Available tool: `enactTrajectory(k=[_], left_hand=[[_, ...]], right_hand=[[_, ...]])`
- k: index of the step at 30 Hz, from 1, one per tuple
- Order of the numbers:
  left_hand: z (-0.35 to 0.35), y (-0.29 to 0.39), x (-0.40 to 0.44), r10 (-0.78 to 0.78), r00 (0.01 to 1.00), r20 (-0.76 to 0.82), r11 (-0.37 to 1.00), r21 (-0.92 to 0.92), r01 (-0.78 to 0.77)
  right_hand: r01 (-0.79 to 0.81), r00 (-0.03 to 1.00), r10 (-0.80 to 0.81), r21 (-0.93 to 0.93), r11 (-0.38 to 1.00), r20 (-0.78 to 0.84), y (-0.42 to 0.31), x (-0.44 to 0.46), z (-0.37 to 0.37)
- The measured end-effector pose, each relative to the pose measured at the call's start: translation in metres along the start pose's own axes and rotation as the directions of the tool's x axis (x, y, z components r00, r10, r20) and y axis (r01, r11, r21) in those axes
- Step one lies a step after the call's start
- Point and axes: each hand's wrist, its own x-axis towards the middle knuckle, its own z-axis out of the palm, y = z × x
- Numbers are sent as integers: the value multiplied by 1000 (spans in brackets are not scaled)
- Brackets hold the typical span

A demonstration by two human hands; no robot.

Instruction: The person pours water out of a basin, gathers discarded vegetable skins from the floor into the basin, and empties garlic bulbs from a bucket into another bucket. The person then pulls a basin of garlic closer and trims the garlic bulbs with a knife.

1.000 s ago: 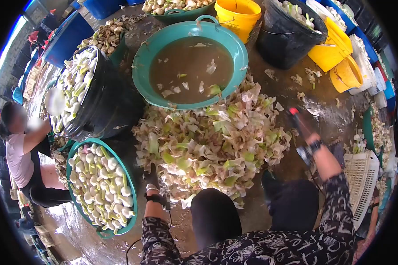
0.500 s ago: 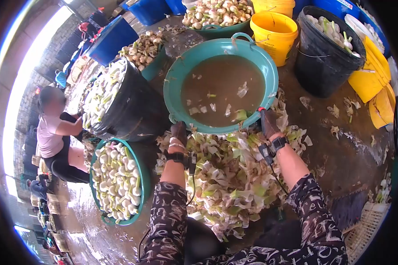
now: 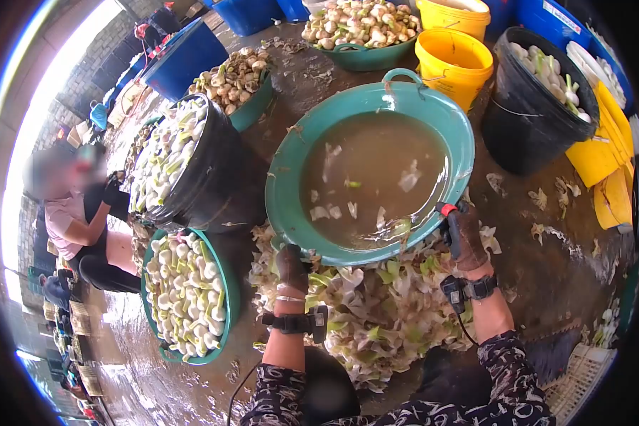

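Observation:
A large green basin (image 3: 280, 192) holds murky brown water with bits of garlic skin floating in it. My left hand (image 3: 292, 270), in a dark glove, is closed on its near left rim. My right hand (image 3: 466, 236), gloved too, is closed on the near right rim; a small red piece (image 3: 446, 209) shows at its fingers, its kind unclear. Below the basin, between my arms, lies a heap of garlic peelings (image 3: 376, 319). My fingertips are partly hidden by the gloves and the rim.
Left stand a black tub (image 3: 224, 167) heaped with garlic and a green tub (image 3: 228, 291) of peeled bulbs. A person (image 3: 74, 220) sits beyond them. Right are yellow buckets (image 3: 453, 64) and a black bucket (image 3: 522, 135) holding garlic. The floor (image 3: 525, 241) is wet.
The basin has come nearer and to the right in view, with both hands still on its rim. The water has shifted, with glints along its right edge. The other person has leaned and raised a gloved hand.

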Motion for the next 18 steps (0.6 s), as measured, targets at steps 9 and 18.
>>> enactTrajectory(k=[9,18], left_hand=[[-53,-19,47,-149,989,2,988,-29,149],[-77,-10,30,365,894,262,764,464,-448]], right_hand=[[74,997,-72,-98,992,17,-13,5,56],[181,974,-184,29,983,131,-18,-47,81]])
